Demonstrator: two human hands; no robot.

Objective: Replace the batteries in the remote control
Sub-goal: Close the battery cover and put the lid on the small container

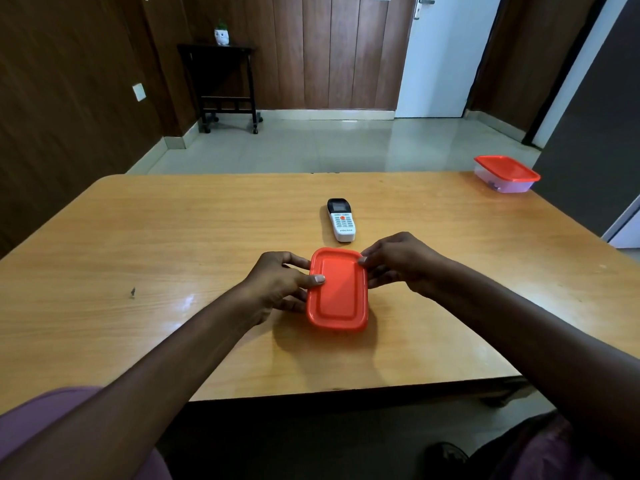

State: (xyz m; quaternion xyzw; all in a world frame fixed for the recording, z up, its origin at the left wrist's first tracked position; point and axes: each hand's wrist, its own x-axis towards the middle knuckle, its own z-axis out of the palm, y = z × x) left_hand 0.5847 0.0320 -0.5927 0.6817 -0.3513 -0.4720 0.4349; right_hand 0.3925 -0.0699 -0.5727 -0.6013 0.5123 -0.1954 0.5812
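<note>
Both my bare forearms reach forward and angle inward toward each other. My left hand [277, 282] curls at the left edge of the red-lidded box [337, 289], thumb laid across the lid's rim, fingers tucked along the side. My right hand [401, 263] grips the far right corner, thumb tip on the rim, fingers wrapped below.

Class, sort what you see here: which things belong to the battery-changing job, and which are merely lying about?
Belonging to the job:
remote control, buttons up on the table
near red-lidded box, lid on, held by left hand and right hand; contents hidden

Lying about:
far red-lidded box at the table's corner
small white pot on the side stand
</note>
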